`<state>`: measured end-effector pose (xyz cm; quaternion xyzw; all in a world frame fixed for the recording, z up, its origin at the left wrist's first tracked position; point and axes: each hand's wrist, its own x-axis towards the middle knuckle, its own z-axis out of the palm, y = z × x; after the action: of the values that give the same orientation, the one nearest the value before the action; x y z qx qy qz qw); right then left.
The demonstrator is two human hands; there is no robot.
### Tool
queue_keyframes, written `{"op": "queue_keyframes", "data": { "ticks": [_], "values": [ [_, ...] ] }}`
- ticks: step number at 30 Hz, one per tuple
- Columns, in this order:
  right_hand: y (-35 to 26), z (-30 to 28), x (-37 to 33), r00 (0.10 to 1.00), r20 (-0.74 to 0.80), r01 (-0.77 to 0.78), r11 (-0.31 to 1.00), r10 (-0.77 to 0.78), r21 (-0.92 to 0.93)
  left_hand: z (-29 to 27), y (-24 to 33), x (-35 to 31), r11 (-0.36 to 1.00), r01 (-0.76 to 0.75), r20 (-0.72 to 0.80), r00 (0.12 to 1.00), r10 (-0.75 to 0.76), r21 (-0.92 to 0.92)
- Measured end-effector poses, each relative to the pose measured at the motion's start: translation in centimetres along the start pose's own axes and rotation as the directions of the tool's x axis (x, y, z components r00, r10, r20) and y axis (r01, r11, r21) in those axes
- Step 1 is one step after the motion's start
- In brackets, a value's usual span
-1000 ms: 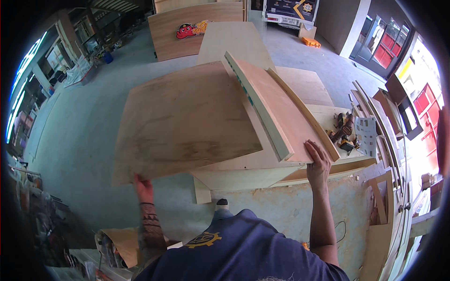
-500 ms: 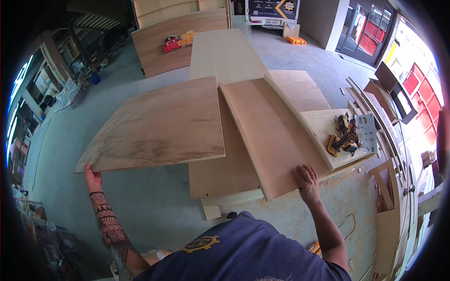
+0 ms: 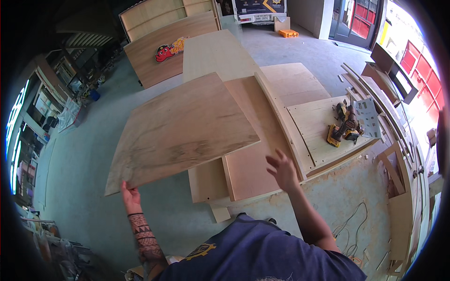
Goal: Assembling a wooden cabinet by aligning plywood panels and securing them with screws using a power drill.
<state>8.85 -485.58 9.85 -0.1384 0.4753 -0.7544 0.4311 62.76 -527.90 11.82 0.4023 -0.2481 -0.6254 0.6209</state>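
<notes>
My left hand [image 3: 131, 195] grips the near left corner of a large plywood panel [image 3: 183, 124], thumb on top and the other fingers mostly hidden under it. The panel is tilted, and its right part lies over a shallow wooden tray-like piece [image 3: 253, 171] with raised side strips. My right hand [image 3: 284, 171] is lifted above that piece, fingers apart, holding nothing, a little right of the panel's near right corner. Under both lies a wooden board [image 3: 208, 180], partly covered.
Right of the tray-like piece, two yellow-and-black cordless drills [image 3: 344, 124] rest on a pale panel [image 3: 300, 126] beside a printed sheet [image 3: 367, 117]. Wood strips and offcuts [image 3: 398, 206] line the right side. A cable [image 3: 358, 225] trails on the floor. A panel with a red cartoon sign [image 3: 166, 52] stands behind.
The plywood panel has shifted right with my left hand, now overlapping the tray-like piece. My right hand has let go of that piece and risen to the left. The tray-like piece sits further right against the pale panel.
</notes>
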Motion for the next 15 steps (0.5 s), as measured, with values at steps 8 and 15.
{"op": "queue_keyframes", "data": {
  "ticks": [8,15],
  "values": [
    [-3.2,8.1,11.7,0.994,-0.110,0.019,0.932,0.022,0.362,2.4,-8.2,-5.8,0.970,0.165,0.264,0.958,-0.114,-0.179],
    [-3.9,2.2,4.5,0.994,-0.026,0.110,0.918,-0.108,0.380,-0.1,-12.4,-12.0,0.928,0.238,0.374,0.920,-0.120,-0.288]
  ]
}}
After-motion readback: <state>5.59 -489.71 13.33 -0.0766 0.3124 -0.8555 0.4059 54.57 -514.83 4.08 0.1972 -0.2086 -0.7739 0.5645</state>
